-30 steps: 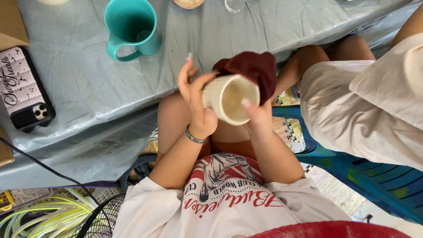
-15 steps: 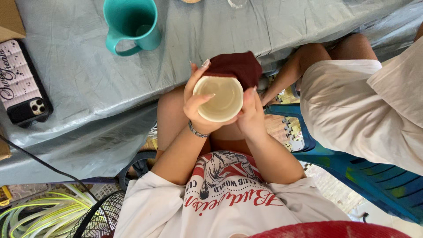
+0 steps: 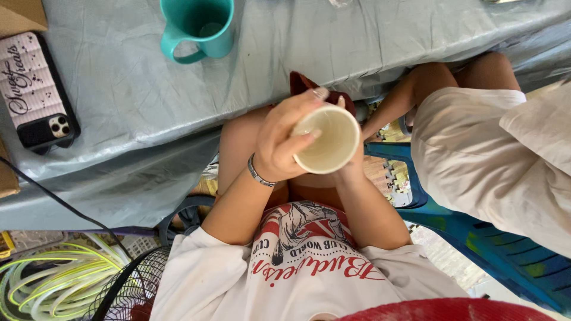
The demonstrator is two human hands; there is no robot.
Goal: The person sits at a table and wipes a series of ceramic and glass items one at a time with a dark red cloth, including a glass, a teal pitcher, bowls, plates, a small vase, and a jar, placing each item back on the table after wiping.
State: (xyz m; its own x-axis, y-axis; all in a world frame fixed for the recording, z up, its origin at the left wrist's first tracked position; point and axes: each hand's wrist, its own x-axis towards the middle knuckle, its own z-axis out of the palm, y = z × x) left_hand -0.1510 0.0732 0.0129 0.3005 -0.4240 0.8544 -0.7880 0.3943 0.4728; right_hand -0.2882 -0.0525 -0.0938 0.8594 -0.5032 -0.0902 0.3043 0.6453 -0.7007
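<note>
Cup (image 3: 330, 142): we note a pale, cream-coloured cup held over the lap, its open mouth facing the camera, just below the table edge.
Left hand (image 3: 284, 145): we find it closed around the cup's side, fingers curled over the rim, a bracelet (image 3: 257, 173) at the wrist.
Right hand (image 3: 352, 169): mostly hidden behind the cup; it appears to support it from beneath, though we cannot tell its grip.
Cloth (image 3: 309, 89): dark red, directly behind the cup.
Table (image 3: 119, 107): grey covering, bearing a teal mug (image 3: 199, 27) and a phone (image 3: 35, 89).
</note>
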